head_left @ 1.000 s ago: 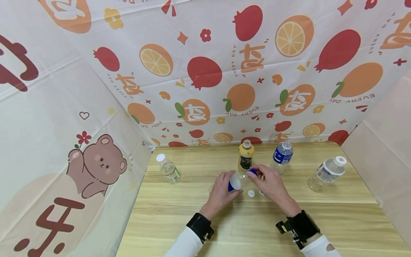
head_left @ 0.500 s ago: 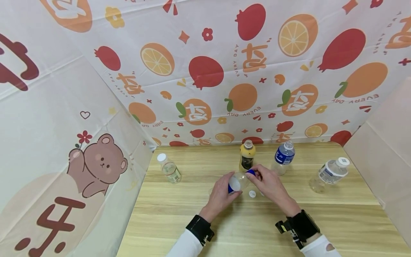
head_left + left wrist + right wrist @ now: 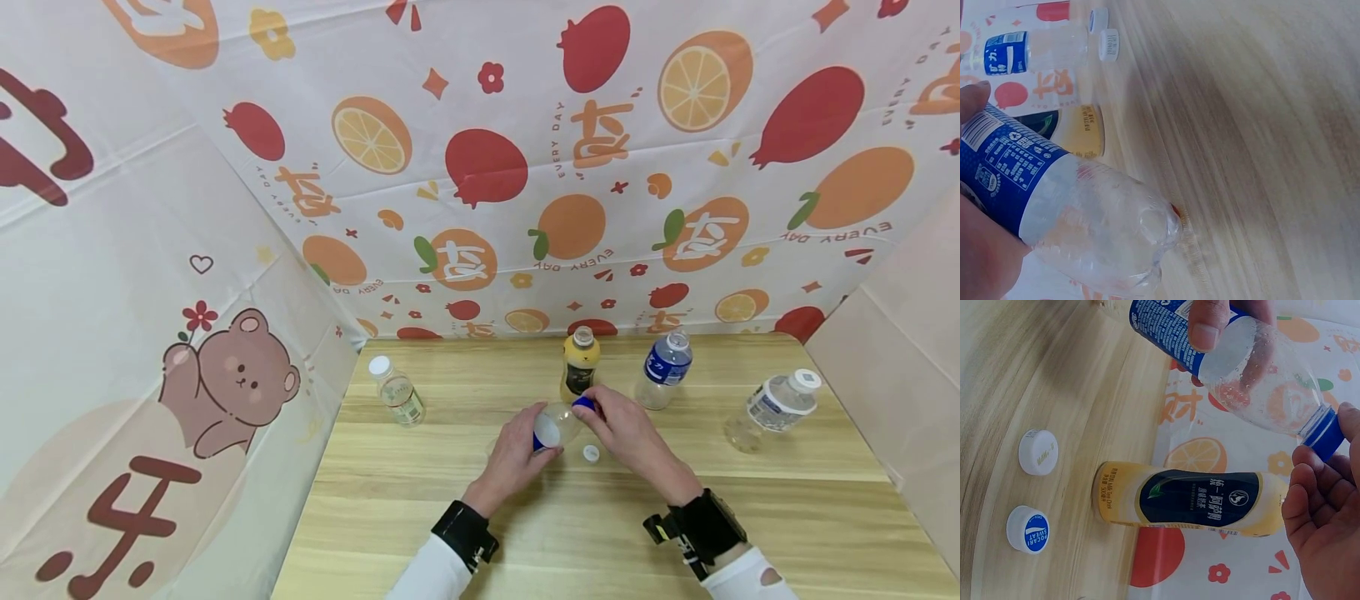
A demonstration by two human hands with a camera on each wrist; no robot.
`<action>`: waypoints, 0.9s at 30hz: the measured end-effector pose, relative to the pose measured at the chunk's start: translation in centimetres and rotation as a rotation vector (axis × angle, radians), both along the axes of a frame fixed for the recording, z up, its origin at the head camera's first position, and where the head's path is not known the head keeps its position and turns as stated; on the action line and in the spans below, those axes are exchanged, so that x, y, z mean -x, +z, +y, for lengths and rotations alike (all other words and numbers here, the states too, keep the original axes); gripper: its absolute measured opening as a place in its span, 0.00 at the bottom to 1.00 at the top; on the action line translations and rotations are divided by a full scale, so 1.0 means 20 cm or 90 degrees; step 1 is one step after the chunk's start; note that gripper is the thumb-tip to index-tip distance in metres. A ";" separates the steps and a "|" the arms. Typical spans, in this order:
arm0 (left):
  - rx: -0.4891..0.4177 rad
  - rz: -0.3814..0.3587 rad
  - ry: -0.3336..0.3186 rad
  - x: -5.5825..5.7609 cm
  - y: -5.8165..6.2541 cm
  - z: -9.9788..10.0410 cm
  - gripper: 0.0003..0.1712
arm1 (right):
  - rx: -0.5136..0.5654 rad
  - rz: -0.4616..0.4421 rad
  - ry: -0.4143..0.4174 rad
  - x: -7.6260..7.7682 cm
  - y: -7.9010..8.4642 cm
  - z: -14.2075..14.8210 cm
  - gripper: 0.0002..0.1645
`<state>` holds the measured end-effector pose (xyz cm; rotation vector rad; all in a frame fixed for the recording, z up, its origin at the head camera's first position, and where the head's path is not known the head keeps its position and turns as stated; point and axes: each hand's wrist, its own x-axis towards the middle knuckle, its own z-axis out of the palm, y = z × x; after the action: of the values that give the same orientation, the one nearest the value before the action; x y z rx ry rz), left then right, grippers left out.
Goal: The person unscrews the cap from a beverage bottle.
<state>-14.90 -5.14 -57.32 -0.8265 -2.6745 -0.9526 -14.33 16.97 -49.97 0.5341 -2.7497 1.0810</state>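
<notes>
My left hand (image 3: 513, 454) grips a clear plastic bottle (image 3: 1266, 381) around its blue label, holding it tilted with its neck to the right. Droplets cling inside the bottle. The thumb and fingers of my right hand (image 3: 630, 429) pinch the blue cap (image 3: 1324, 433), which sits on the bottle's neck. Just behind stands a yellow milk tea bottle (image 3: 1210, 500) with a dark label and an uncapped mouth. On the table lie a plain white cap (image 3: 1038, 453) and a white cap with a blue Pocari Sweat top (image 3: 1029, 530); my right hand hides the latter in the head view.
An uncapped clear bottle with a blue label (image 3: 663, 371) stands behind my right hand. Further right is a clear bottle with a white cap (image 3: 772, 408). A small white-capped bottle (image 3: 397, 396) stands at the left. Fruit-printed cloth (image 3: 487, 167) hangs behind the wooden table (image 3: 570, 533).
My right fingers have shifted slightly on the blue cap, and the right hand now covers the second white cap in the head view. The left hand keeps its grip. The head view has shifted slightly.
</notes>
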 end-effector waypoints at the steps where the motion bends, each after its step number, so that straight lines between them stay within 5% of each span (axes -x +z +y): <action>1: 0.000 -0.004 -0.002 0.00 0.00 0.00 0.43 | -0.005 0.008 0.002 0.00 0.00 0.00 0.10; 27: -0.060 -0.164 -0.082 0.02 0.08 -0.02 0.41 | -0.045 0.110 0.065 0.01 -0.01 0.03 0.07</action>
<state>-15.38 -5.63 -55.79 -0.9208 -2.7879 -1.2866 -14.51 17.65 -50.10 0.7487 -2.6431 0.9129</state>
